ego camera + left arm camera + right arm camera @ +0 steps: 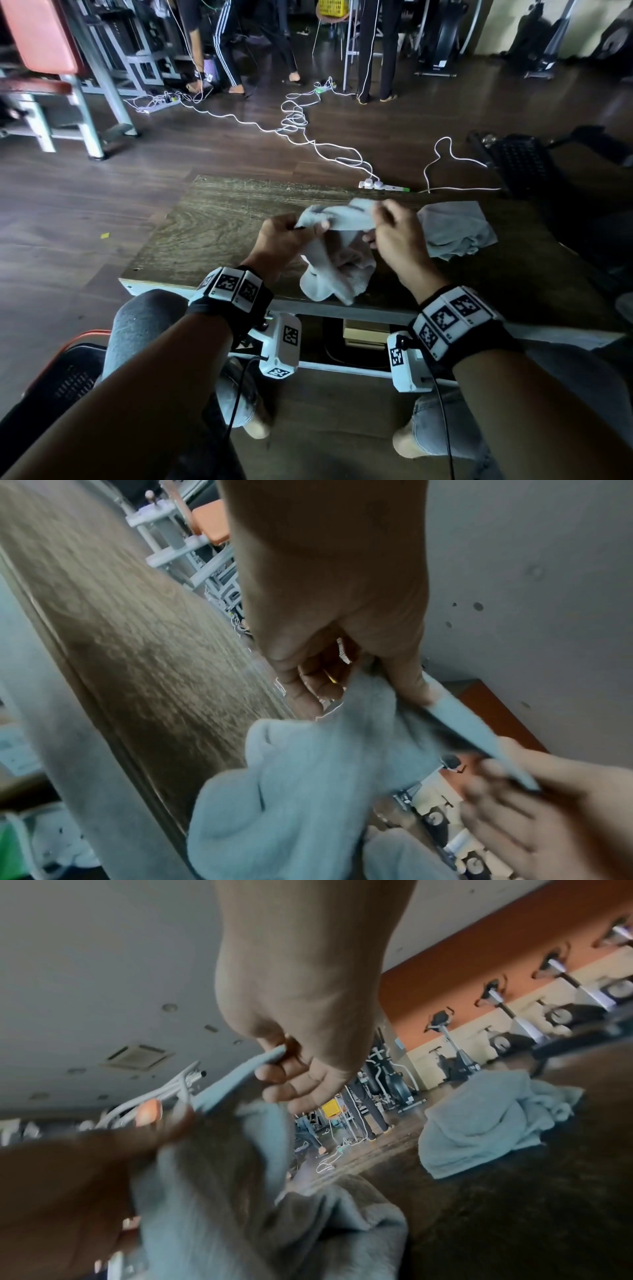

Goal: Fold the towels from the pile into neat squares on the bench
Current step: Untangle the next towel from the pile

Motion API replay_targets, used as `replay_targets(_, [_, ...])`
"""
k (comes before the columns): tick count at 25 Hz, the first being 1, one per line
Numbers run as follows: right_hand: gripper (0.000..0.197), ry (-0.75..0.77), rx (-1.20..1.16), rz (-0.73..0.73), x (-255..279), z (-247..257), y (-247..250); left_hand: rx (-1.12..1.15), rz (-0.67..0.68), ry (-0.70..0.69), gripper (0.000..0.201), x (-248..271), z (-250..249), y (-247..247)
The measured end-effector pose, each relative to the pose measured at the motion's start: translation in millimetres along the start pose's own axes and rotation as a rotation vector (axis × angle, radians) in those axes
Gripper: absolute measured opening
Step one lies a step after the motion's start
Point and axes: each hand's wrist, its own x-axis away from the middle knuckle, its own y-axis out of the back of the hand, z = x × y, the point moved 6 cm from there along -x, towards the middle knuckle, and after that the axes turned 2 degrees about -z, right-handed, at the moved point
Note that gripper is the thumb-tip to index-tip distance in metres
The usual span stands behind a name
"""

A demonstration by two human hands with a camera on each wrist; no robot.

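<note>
A light grey towel (337, 260) hangs crumpled between both hands above the wooden bench (212, 222). My left hand (286, 236) pinches its upper edge on the left, and my right hand (394, 233) pinches the same edge on the right. The lower part of the towel rests bunched on the bench near its front edge. In the left wrist view the left hand (342, 656) grips the towel (308, 777) by thumb and fingers. In the right wrist view the right hand (294, 1064) holds the towel (219, 1191) edge. A second crumpled towel (452, 229) lies to the right.
White cables (308, 137) and a power strip (380, 185) lie on the dark floor beyond the bench. Grey gym equipment with an orange pad (44, 44) stands at the far left. People's legs (233, 44) are at the back. A black machine (520, 164) sits at the right.
</note>
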Motion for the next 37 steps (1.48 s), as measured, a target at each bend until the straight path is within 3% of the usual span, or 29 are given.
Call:
replay_targets(2, [0.013,-0.154,-0.334,-0.108,-4.2,-1.0,10.6,-0.163,-0.031,-0.027,0.017,-2.9,1.8,13.9])
replay_targets(4, [0.009,-0.17,-0.459,-0.136,-7.5,4.9,18.1,-0.228,-0.09,-0.031,0.018,-10.3,5.8,31.4])
replay_targets(9, [0.022,-0.081,-0.326,-0.076,-17.0,8.7,14.9,-0.188,-0.248,-0.021,0.015,-24.9,4.7,71.9])
replay_targets(12, [0.033,-0.05,-0.177,0.015,-15.7,5.2,-1.5,-0.356,-0.273,-0.07,0.022,-35.3,0.6,83.4])
replay_targets(14, [0.034,0.005,-0.107,0.095,-9.2,7.7,-17.4,-0.518,-0.212,-0.053,0.023,-41.0,4.6,79.8])
replay_targets(16, [0.031,0.021,-0.071,0.234,-0.6,12.2,-39.0,-0.655,-0.062,-0.089,0.058,-44.6,13.1,62.6])
replay_targets(18, [0.028,-0.016,-0.07,0.355,5.7,8.8,-61.1,-0.771,0.125,-0.13,0.079,-40.5,21.5,34.8])
replay_targets(20, [0.029,-0.035,0.035,0.313,4.6,-5.6,-70.6,-0.893,0.308,-0.097,0.086,-32.1,41.4,13.5])
replay_targets(22, [0.038,-0.099,0.187,0.211,-0.6,-31.7,-68.2,-0.985,0.41,-0.011,0.089,-29.5,68.8,12.5])
replay_targets(24, [0.049,-0.115,0.355,0.176,-3.6,-55.3,-59.6,-1.091,0.437,-0.05,0.068,-30.9,86.9,27.2])
replay_targets(26, [0.059,-0.087,0.562,0.307,-4.3,-76.6,-56.2,-0.984,0.379,-0.086,0.027,-38.0,86.6,42.1])
replay_targets(28, [0.056,-0.06,0.734,0.442,-3.6,-102.1,-59.4,-0.881,0.229,-0.117,0.004,-48.0,70.4,61.0])
replay_targets(31, [0.035,0.014,0.78,0.351,-9.4,-121.1,-63.9,-0.846,-0.154,-0.099,0.01,-68.1,43.6,108.3])
replay_targets(33, [0.032,0.108,0.701,0.242,-17.9,-115.5,-72.9,-0.782,-0.313,-0.03,0.017,-80.5,39.3,136.9])
replay_targets(35, [0.034,0.139,0.651,0.22,-21.2,-105.8,-84.9,-0.753,-0.341,0.12,0.032,-86.0,49.7,150.8])
replay_targets(36, [0.039,0.083,0.631,0.261,-22.5,-106.4,-92.2,-0.78,-0.336,0.127,0.038,-84.9,53.3,151.3])
replay_targets(37, [0.042,0.031,0.628,0.331,-22.7,-110.2,-101.2,-0.85,-0.322,0.049,0.041,-80.5,53.2,144.5])
